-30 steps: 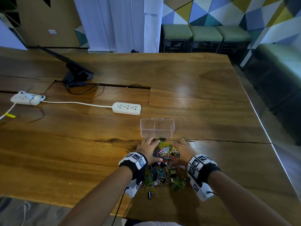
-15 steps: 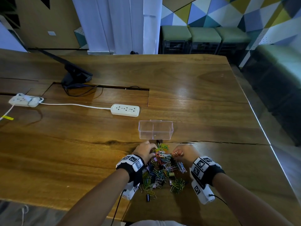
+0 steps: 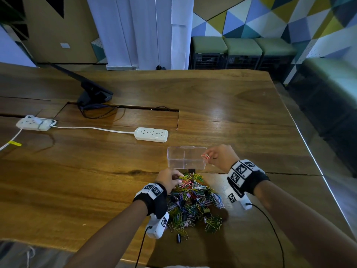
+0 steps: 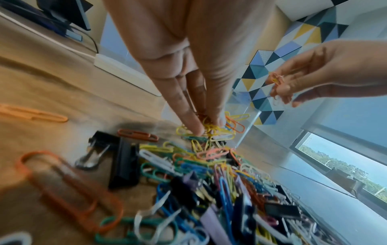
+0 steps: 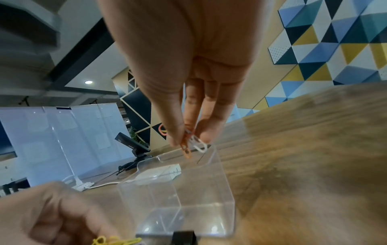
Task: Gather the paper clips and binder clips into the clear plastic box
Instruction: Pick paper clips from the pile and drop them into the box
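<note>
clear plastic box (image 3: 185,159): 1, on wooden table (image 3: 96,180), just beyond clip pile (image 3: 193,202), too many to count | right hand (image 3: 220,157): raised at box's right end, pinching few paper clips (image 5: 191,145) | left hand (image 3: 169,178): fingertips down, pinching yellow clips (image 4: 209,131) at pile's far edge

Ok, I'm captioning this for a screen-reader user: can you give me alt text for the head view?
A person's right hand pinches a few paper clips beside the clear plastic box on a wooden table, while the left hand picks at a colourful pile of clips nearer the person.
</note>
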Demonstrator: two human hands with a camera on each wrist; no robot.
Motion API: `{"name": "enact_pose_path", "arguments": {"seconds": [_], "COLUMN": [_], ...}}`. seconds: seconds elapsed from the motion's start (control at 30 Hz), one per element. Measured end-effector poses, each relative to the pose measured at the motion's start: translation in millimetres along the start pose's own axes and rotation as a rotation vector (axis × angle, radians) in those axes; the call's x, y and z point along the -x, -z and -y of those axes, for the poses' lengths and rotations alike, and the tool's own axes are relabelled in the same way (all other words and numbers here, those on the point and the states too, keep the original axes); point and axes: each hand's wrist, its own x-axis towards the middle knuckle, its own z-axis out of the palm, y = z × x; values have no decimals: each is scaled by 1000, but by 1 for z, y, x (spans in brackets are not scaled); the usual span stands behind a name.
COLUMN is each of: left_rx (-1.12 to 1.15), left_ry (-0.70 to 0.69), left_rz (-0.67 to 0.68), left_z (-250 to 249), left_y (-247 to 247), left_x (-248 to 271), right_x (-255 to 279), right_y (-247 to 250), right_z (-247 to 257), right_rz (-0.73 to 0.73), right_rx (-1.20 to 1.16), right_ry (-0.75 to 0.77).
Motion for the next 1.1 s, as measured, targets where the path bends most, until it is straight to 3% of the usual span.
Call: {"name": "enact_pose_path", "arguments": {"seconds": [0.27,0.53,0.7,1.1], "left_rx": [13,-75,-117,-206], "left_ry": [-76,-116,-146,-98], "left_rz": [-61,-109,-120,-24], "left_z": [-21,-40,-59,-79], "left_y": [28,49,53,23], "left_x": [-6,-18,-29,-60], "right_x": [-37,-41,-32,-17], "right_y": [-7,-20,-22,-26], "right_z": [23,7,-10,-28], "right_rz": [45,32,-125,38], "right_rx": [126,79,62,20], "right_ry": [17,45,52,23]}}
